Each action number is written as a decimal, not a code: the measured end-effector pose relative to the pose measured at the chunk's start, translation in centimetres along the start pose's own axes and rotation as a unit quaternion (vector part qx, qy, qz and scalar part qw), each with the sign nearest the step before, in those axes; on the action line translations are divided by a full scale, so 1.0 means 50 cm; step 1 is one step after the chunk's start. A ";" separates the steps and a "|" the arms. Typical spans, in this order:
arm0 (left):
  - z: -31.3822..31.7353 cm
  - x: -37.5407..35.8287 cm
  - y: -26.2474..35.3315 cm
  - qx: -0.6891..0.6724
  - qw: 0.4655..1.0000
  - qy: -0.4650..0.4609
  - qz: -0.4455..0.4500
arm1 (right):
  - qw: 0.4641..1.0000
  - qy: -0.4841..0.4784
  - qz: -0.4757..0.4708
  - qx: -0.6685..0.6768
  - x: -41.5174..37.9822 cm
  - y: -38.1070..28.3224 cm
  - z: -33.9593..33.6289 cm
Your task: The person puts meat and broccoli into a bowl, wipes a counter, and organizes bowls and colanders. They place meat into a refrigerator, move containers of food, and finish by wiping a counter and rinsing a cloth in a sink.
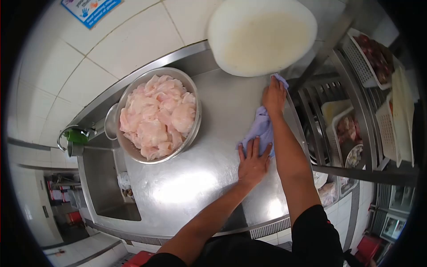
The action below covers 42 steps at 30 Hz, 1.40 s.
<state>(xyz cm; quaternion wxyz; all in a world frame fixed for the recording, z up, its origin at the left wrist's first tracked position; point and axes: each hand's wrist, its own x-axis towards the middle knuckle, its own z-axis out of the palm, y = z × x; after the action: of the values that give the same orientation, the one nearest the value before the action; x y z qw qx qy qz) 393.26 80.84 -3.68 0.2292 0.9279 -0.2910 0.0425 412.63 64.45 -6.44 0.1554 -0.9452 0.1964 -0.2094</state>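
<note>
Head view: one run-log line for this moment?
left hand: flat on cloth | right hand: pressing cloth's far end | counter: steel | bowl: raw meat pieces | cutting board: leaning on wall

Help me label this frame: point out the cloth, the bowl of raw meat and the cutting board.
cloth (261, 127), head view, middle of the lilac fabric
bowl of raw meat (194, 99), head view, right metal rim
cutting board (260, 38), head view, centre of its white face

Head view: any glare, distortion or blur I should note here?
Head view: strong fisheye bending with black corners; bright glare patches on the steel counter near the left hand; the right hand and purple cloth are sharp; the bowl of raw meat looks slightly overexposed.
</note>
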 end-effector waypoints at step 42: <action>-0.194 -0.430 -0.184 -0.014 0.993 -0.054 -0.099 | 0.900 -0.177 -0.396 0.051 -0.451 -0.446 -0.057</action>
<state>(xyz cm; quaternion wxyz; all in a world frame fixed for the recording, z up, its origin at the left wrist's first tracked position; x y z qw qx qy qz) 381.16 103.10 -3.28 0.2295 0.9497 -0.2102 -0.0352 399.32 93.17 -3.13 0.1398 -0.9572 -0.2360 -0.0927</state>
